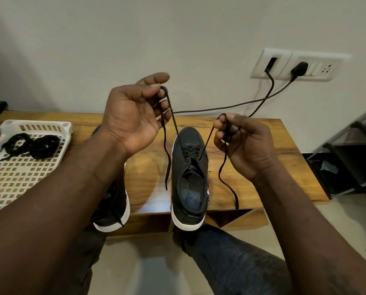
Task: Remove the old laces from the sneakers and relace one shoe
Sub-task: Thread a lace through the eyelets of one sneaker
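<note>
A dark sneaker (188,177) with a white sole stands on the wooden table (252,167), toe away from me, a black lace (173,122) threaded through its front eyelets. My left hand (133,116) pinches one lace end, raised above the shoe. My right hand (241,143) pinches the other end to the shoe's right; both tails hang down loose. A second dark sneaker (114,209) lies partly hidden under my left forearm. Two bundled black laces (32,145) lie in a white perforated tray (18,177) at the left.
Two black cables (231,106) run from a wall socket plate (295,66) across the table's back edge. A dark metal rack (348,156) stands on the floor at the right. My knees are below the table's front edge.
</note>
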Motion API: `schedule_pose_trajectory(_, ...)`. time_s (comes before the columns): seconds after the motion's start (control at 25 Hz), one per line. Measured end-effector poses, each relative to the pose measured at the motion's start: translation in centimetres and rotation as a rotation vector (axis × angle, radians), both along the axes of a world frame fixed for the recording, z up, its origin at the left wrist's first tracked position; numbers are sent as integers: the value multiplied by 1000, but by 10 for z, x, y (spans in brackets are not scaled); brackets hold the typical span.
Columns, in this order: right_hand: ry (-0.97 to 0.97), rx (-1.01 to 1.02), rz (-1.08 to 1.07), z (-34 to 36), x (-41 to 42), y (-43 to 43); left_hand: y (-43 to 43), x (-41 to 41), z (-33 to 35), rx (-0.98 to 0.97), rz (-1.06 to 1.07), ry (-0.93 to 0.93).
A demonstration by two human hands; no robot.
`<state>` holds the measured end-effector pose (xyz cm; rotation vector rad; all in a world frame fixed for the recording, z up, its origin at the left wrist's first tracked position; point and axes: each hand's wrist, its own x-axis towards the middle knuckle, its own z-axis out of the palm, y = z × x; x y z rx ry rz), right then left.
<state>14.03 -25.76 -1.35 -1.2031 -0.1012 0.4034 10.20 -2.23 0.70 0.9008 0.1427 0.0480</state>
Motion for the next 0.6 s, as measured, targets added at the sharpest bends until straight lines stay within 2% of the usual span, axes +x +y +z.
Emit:
schedule_pose_trajectory(0.04,-21,5,-2,0,0,1,-1,0,-1,177,8,20)
schedule_pose_trajectory(0.16,-101,-52,-5,-3,-2,6,-9,-3,-10,1104,-10,157)
schedule_pose_trajectory(0.2,-121,-83,-10,-4,-2,7,-14,-4,-14,1311,-56,154)
schedule_pose_trajectory(0.24,-138,-109,-9,-4,-2,9,-18,-5,-17,1431,-93,124)
schedule_pose_trajectory(0.4,-201,-183,13,-6,-3,12,-33,-5,-19,1550,28,-33)
schedule_pose_trajectory(0.48,-225,-193,-2,-5,-3,13,-40,-5,-18,1530,91,-127)
schedule_pose_trajectory(0.6,-294,-174,-9,-4,-4,13,-45,-4,-19,1416,34,-248)
